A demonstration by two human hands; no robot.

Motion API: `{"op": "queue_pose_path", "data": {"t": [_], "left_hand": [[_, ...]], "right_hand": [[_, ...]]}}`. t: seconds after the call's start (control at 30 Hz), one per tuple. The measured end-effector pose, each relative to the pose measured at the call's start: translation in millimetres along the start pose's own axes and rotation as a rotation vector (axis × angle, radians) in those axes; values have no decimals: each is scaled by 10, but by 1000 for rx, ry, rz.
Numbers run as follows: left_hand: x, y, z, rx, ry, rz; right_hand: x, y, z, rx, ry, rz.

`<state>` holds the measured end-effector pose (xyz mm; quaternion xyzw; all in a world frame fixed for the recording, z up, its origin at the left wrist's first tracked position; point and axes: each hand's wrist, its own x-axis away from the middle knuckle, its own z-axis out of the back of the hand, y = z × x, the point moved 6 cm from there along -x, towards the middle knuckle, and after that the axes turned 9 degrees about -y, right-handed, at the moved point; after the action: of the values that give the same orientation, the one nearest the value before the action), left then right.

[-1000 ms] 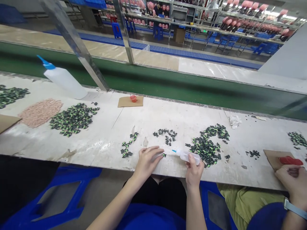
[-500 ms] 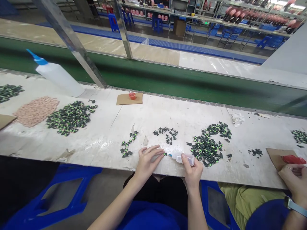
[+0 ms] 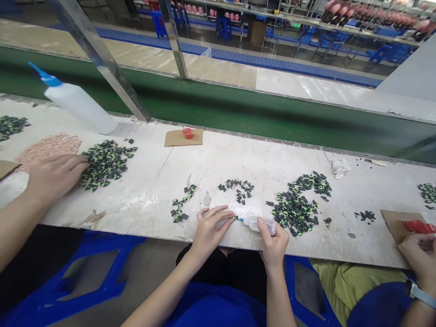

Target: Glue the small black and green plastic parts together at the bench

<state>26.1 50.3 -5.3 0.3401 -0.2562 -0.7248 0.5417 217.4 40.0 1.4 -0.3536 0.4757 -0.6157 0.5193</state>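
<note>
Between its fingertips my left hand (image 3: 211, 227) pinches a small black-and-green part (image 3: 235, 218) just above the tabletop. My right hand (image 3: 274, 242) is wrapped round a small clear squeeze bottle (image 3: 254, 223), held nearly level. Its blue tip (image 3: 241, 220) points left and meets or almost meets the part; I cannot tell whether they touch. Beyond my hands lies a loose group of small black parts (image 3: 240, 186). A short row of black-and-green parts (image 3: 180, 206) lies left of my left hand, and a larger pile of them (image 3: 296, 206) is right of the bottle.
A co-worker's hand (image 3: 56, 175) reaches to a black-and-green pile (image 3: 107, 163) at left, near pink pieces (image 3: 51, 147) and a big white bottle (image 3: 81, 106). A red cup (image 3: 187, 132) stands on cardboard (image 3: 172, 139). Another person's hand (image 3: 418, 254) is at far right.
A co-worker's hand has come in from the left and rests at the black-and-green pile there. My own hands, the part and the bottle stay almost where they were.
</note>
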Motion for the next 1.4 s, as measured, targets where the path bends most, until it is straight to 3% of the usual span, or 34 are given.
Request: {"op": "queue_pose_path", "data": {"t": [0.67,1.17,1.4], "left_hand": [[-7,-24,-4,13,-36,52],[-12,-20,-7,22,-24,48],[-10,-24,-20,26,-14,51]], "right_hand": [[14,23,24,11,60,-34],[7,24,2,26,21,-17],[5,83,25,-63,86,-66]]}}
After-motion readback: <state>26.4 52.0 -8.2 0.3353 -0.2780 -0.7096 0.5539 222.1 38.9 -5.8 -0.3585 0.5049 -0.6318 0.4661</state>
